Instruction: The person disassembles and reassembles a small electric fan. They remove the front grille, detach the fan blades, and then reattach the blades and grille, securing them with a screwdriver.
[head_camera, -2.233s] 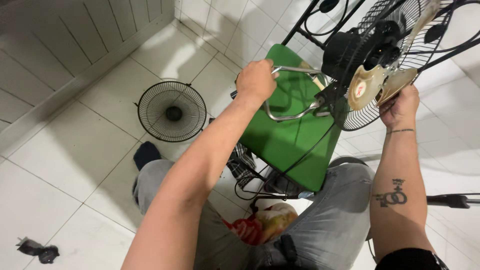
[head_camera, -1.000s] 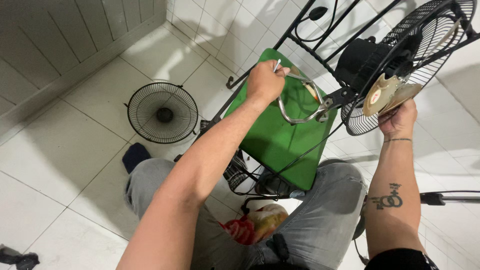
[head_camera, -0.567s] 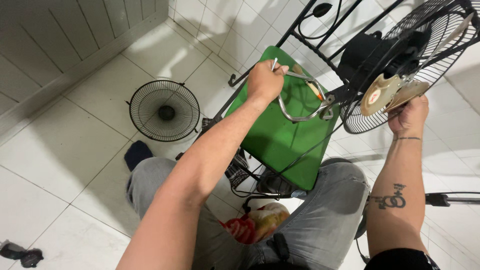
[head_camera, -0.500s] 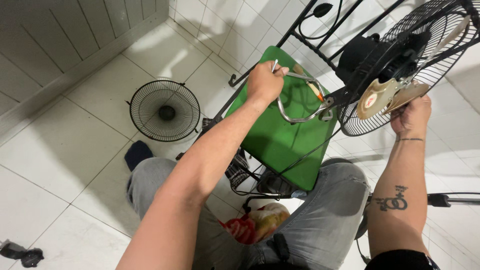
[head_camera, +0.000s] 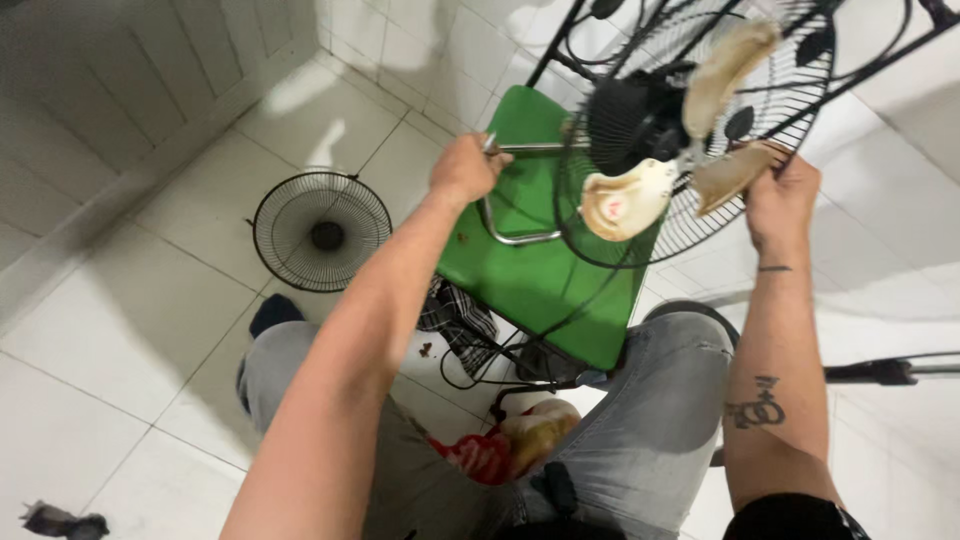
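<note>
From the head camera, looking straight down: a green seat (head_camera: 545, 285) of a small stool sits in the middle of the picture, and everything is placed around it. Above its far edge the left hand (head_camera: 466, 168) is curled into a fist around a chrome bar (head_camera: 515, 150), fingers wrapped tight, knuckles up; the bar bends down into a loop that lies over the seat. To the right of the seat and overlapping its far corner is the fan (head_camera: 690, 120), tilted, its black wire rear guard open to the camera, the dark motor (head_camera: 625, 120) at the centre and three dusty, cream blades (head_camera: 622, 200) fanned out in front of it. The right hand (head_camera: 780, 195) is at the guard's right rim, beyond the seat's right side, fingers closed over the wire and pressing on one blade tip; thumb position, cannot tell. Left of the seat, well apart on the white tiled floor (head_camera: 130, 330), lies a loose round front grille (head_camera: 321, 231), flat, with a dark hub. Just below the seat's left corner there is a checked cloth (head_camera: 458, 318) and black cable (head_camera: 480, 365) tangled under the stool. Nearer the camera than the seat, grey jeans (head_camera: 650, 430) on both knees, and between them a crumpled red and yellow bag (head_camera: 510, 445). Far right of the seat, a black rod (head_camera: 885, 372) lies across the tiles.
</note>
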